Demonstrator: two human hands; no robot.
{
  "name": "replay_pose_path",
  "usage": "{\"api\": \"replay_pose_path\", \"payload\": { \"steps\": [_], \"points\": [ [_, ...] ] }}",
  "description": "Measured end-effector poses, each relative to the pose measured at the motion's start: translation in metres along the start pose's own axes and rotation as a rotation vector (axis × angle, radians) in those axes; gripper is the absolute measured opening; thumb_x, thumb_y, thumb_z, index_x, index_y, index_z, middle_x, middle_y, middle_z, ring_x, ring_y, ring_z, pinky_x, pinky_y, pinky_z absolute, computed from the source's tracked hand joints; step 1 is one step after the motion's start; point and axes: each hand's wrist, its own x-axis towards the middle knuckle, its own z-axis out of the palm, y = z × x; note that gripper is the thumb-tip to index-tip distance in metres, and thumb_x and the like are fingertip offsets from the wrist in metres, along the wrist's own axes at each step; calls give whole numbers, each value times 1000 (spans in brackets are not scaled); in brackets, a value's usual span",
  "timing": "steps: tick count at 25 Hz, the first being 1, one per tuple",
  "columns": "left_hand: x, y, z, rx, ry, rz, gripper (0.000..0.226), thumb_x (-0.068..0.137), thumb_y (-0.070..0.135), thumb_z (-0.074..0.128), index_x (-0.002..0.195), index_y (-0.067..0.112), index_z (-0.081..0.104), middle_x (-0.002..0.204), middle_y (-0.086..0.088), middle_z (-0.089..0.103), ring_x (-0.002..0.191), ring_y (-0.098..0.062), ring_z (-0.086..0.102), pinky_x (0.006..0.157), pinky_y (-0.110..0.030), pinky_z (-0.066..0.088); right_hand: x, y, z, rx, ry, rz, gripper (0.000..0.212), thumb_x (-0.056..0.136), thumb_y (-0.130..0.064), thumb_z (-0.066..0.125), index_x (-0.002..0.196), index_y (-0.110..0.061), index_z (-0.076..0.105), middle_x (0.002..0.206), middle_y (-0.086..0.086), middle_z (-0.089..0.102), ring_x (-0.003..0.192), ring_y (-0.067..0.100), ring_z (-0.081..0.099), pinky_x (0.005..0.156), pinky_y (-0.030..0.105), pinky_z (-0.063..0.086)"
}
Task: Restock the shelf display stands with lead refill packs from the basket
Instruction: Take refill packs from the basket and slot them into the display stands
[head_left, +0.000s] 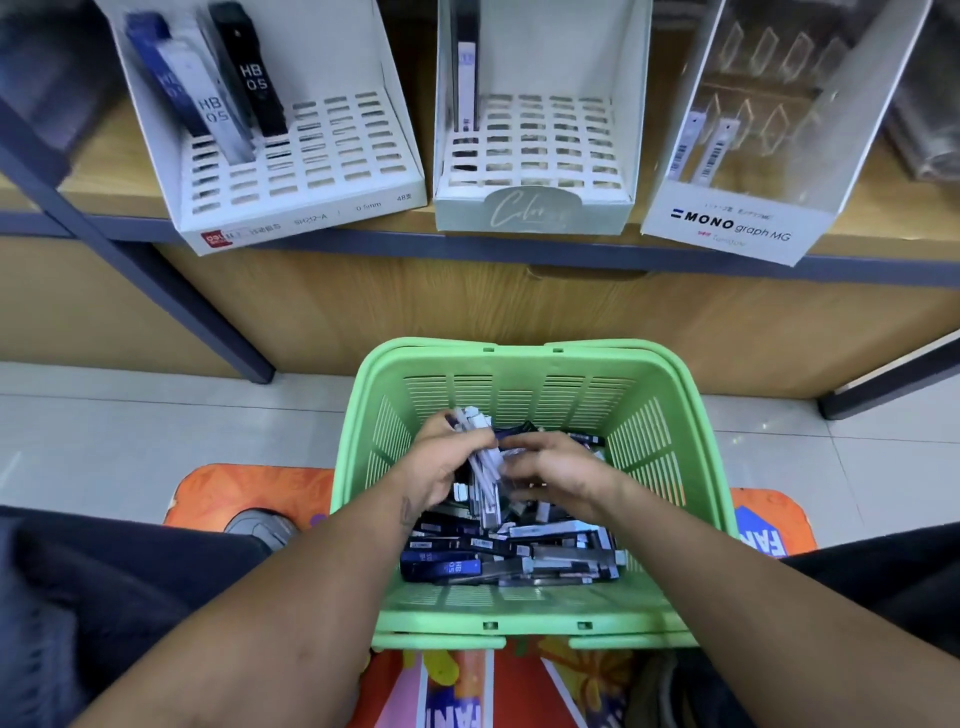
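The basket is green slatted plastic. The shelf looks wood-grained, its display stands matt white card. The floor is glossy tile.

Head view — steeply down, close over basket, shelf beyond

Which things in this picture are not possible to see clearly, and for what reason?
Head view only:
- Packs under the left hand and right hand: the hands cover them, so the count held is unclear.
- Bottom of the green basket: buried under the packs.
- Left stand: small print blurred.
- Middle stand: the logo is cut by the front edge.
- Shelf ends: blurred, cropped.
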Motion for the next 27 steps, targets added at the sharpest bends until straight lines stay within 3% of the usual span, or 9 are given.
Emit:
{"api": "replay_pose_path", "payload": {
  "steps": [3,6,10,15,17,19,21,23,27],
  "points": [
    [-7,-2,9,-205,90,-56,26,80,-1,74,104,-4,63,75,-12,67,68,-25,67,65,-34,57,4,-1,9,-76,111,-71,25,87,4,73,110,1,64,96,18,73,85,24,73,82,35,62],
    [-10,-4,13,-350,72,-65,35,78,-1,80,109,-9,64,80,-21,72,64,-30,71,60,-42,60,7,-1,17,-89,193,-155,13,84,2,77,93,4,68,81,13,73,69,20,72,68,27,62],
    [-9,-2,10,-437,100,-113,23,78,-10,73,97,-8,61,69,-19,65,59,-29,66,67,-48,61,3,-12,9,-231,110,-140,11,91,-8,74,100,-4,78,96,11,78,78,16,69,69,25,57],
    [-6,1,10,-486,106,-136,27,77,-10,68,102,-7,59,75,-18,61,64,-27,65,62,-39,59,1,-24,4,-368,204,-125,26,89,10,60,97,-9,77,93,-1,77,77,5,67,61,16,53],
    [-6,-1,10,-510,110,-142,27,78,-10,67,105,-7,60,74,-17,64,63,-26,65,61,-39,59,4,-23,7,-408,249,-148,31,88,14,55,98,-9,73,94,2,74,82,10,66,66,19,55],
    [-5,-3,9,-548,116,-138,21,81,-9,66,101,-4,60,72,-15,65,62,-24,66,61,-38,59,11,-19,3,-425,312,-136,22,89,7,59,97,-10,69,99,11,73,90,21,68,86,37,60],
    [-3,-3,7,-588,110,-134,17,82,-9,66,97,-2,60,74,-16,69,65,-25,68,63,-40,59,9,-18,2,-330,210,-17,9,97,-12,65,104,-7,67,100,14,75,91,25,73,87,43,61],
    [-1,-5,6,-610,110,-124,14,82,-11,66,93,-3,63,79,-19,72,70,-28,71,63,-41,59,4,-16,4,-264,95,151,29,102,-32,60,110,-4,66,107,17,74,95,28,74,85,42,62],
    [0,-8,5,-641,109,-73,13,83,-9,67,93,-1,67,86,-18,74,73,-27,72,68,-41,60,2,-15,12,-59,8,262,37,107,-35,46,118,-3,59,114,25,68,96,38,74,84,43,62]
  ]
}}
